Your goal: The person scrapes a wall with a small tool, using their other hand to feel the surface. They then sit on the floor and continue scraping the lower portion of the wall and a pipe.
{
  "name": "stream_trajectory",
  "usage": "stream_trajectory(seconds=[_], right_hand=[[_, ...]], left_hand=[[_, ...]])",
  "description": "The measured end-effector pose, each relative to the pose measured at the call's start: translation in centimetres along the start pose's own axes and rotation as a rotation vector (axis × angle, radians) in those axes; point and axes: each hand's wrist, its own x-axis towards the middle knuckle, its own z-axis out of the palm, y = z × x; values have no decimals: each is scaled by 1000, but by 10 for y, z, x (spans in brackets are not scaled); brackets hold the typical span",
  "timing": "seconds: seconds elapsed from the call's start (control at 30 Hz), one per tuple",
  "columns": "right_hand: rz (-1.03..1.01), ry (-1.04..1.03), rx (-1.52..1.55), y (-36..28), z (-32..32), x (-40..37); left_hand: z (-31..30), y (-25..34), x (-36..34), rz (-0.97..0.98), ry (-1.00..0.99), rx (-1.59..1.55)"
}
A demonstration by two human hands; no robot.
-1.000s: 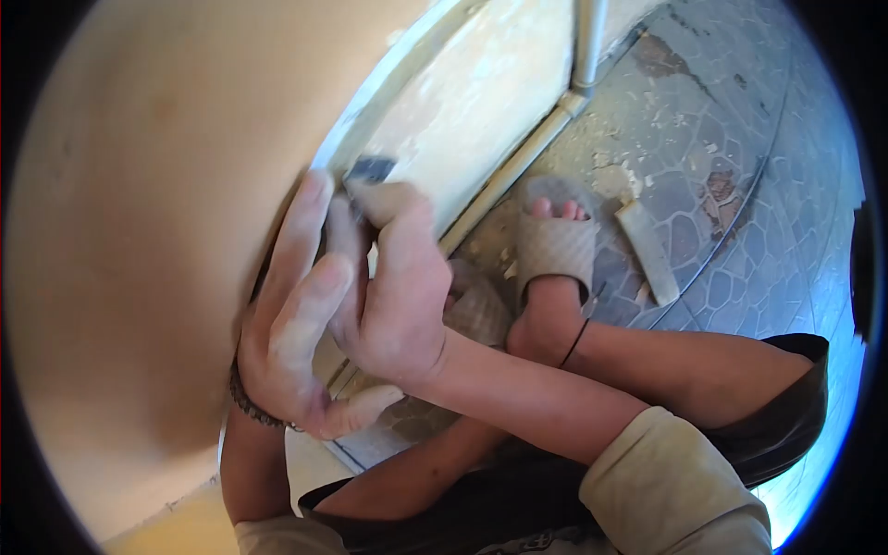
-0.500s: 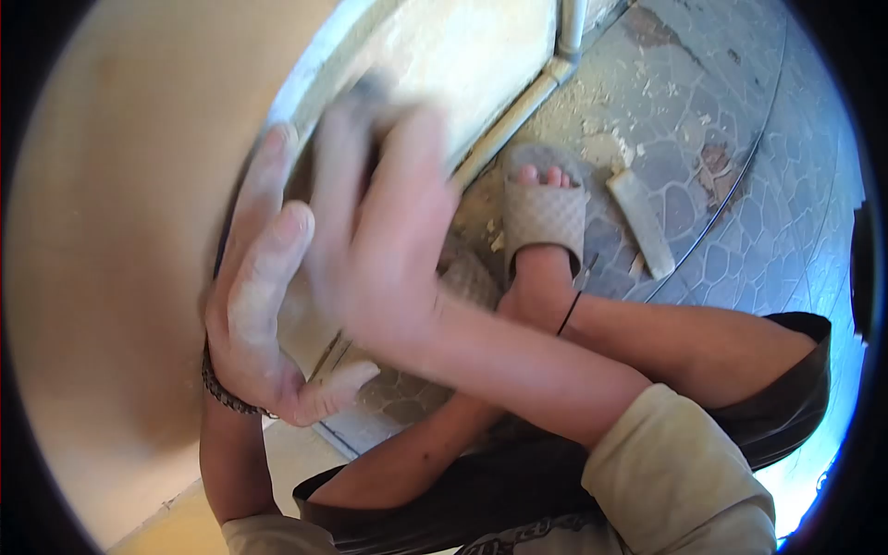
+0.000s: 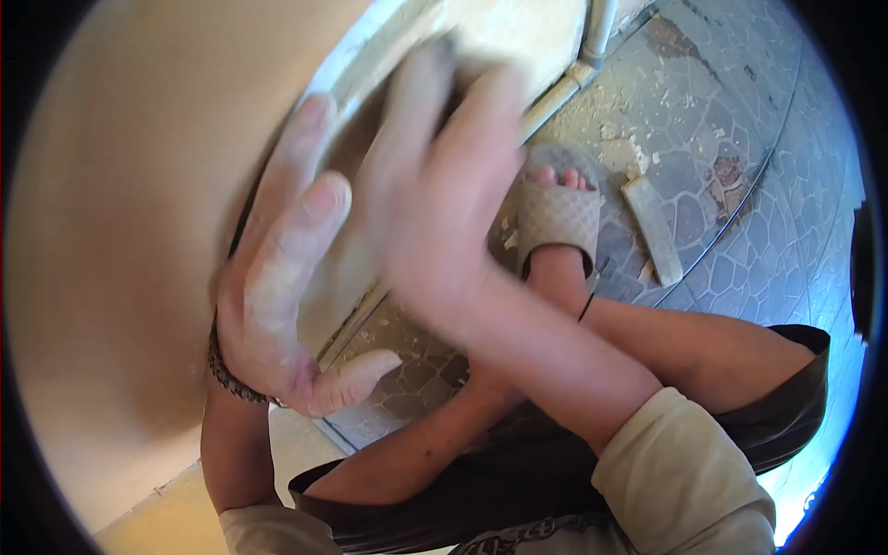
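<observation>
While the right forearm, its beige sleeve [image 3: 684, 472] pushed up near the elbow, reaches diagonally from the lower right, the right hand [image 3: 444, 222] is raised beyond and to the right of the other, wrist above the bare legs, fingers pointing away from the body toward the cream, patchy lower wall [image 3: 481, 32]. Motion blurs it, but its fingers look bent and drawn together on a small dark grey piece [image 3: 446, 44], which sits at their far tips, in front of that wall; the exact grip is too blurred to tell. The left hand [image 3: 273, 277] is open and upright, coated in pale dust, its long fingers stretched away from the body along the edge of the smooth tan wall surface [image 3: 139, 231], its thumb held well apart and pointing right. A dark braided bracelet [image 3: 236, 381] circles the left wrist, and the left forearm rises nearly straight from the bottom. Just right of the right hand, a beige textured slide sandal [image 3: 560, 220] holds one foot; farther right, a pale flat bar [image 3: 653, 231] lies on the grey stone-patterned floor [image 3: 694, 208], near scattered flakes. Beyond the right hand's wrist and fingers, a cream pipe [image 3: 555, 100] runs along the foot of the wall.
</observation>
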Motion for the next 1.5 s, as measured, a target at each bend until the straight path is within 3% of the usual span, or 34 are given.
stream_trajectory(seconds=[0.07, 0.13, 0.2, 0.27, 0.33, 0.43, 0.57, 0.67, 0.77, 0.8, 0.87, 0.93, 0.97, 1.07, 1.17, 1.23, 1.3, 1.37, 1.43, 1.47, 1.5], right_hand=[[-110, -101, 152, -3, -5, -14], [173, -96, 106, -2, -13, 22], [284, -111, -30, -20, -14, 40], [-78, -158, -19, -7, -11, -4], [-2, -129, 165, -15, -8, -9], [290, -33, 65, -2, -7, 38], [4, -210, 26, -21, -13, -14], [221, -129, -127, -21, -9, 24], [165, 5, -116, -12, 7, 4], [111, -92, -109, -17, 1, -14], [196, -247, -114, -30, -10, -8], [462, -78, -148, -38, -5, 23], [719, -77, 81, -28, -1, 39], [278, -165, -190, -44, 3, -11], [358, -192, -154, -51, 4, -13], [437, -139, -130, -52, 11, -19], [423, -154, -122, -52, 11, -25], [288, -254, -198, -48, 6, -20], [310, -220, -207, -46, 0, -7], [320, -205, -213, -46, -5, -2], [500, -143, -48, -52, -14, 3]], left_hand=[[11, -27, -16, 73, 65, 18], [8, -31, -18, 100, 40, 12], [6, -19, -10, 71, 48, -23], [1, -2, 6, 5, 48, -19], [-2, 12, 9, -72, 23, 11], [-4, 17, 12, -114, -13, 39], [-12, 32, 14, -141, -31, 128], [-13, 39, 13, -200, -60, 150], [-9, 47, 3, -215, -30, 148], [-10, 48, 4, -196, -9, 150], [-14, 65, -2, -290, -44, 130], [-23, 83, -18, -424, -101, 168], [-29, 94, -27, -507, -137, 187], [-50, 123, -57, -575, -231, 187], [-44, 131, -119, -447, -232, 313], [-38, 141, -163, -591, -256, 230], [-21, 136, -230, -652, -186, 228], [18, 128, -310, -766, 4, 302], [72, 139, -360, -845, 268, 257], [106, 150, -354, -877, 396, 191], [143, 156, -321, -908, 500, 106]])
